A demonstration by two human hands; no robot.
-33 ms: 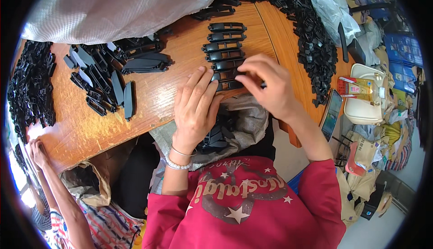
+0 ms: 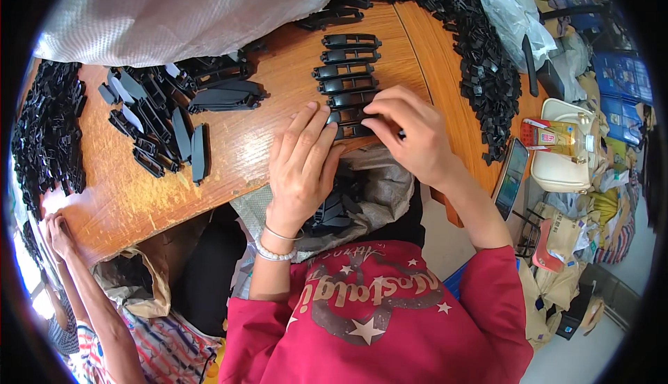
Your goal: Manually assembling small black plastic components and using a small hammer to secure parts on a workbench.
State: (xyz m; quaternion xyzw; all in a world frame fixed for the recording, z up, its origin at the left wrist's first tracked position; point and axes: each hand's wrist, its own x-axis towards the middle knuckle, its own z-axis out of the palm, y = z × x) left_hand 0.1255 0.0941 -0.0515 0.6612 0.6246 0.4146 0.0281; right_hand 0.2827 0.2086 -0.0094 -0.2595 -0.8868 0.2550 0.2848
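Head view: left hand [image 2: 300, 155] rests loose against the strips [image 2: 342, 116]; can't tell if right hand [image 2: 420, 137] opposite pinches one. I'd brace lightly, avoiding skids.

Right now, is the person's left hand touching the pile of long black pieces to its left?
Apart. The head view shows bare wooden tabletop between the left hand and the pile of black pieces.

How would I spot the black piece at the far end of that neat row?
On the wooden table, find the row of black pieces running away from the person's left hand and right hand. Follow it away from them to the far end piece. Unlike its row neighbours, this one has a fellow on its near side only.
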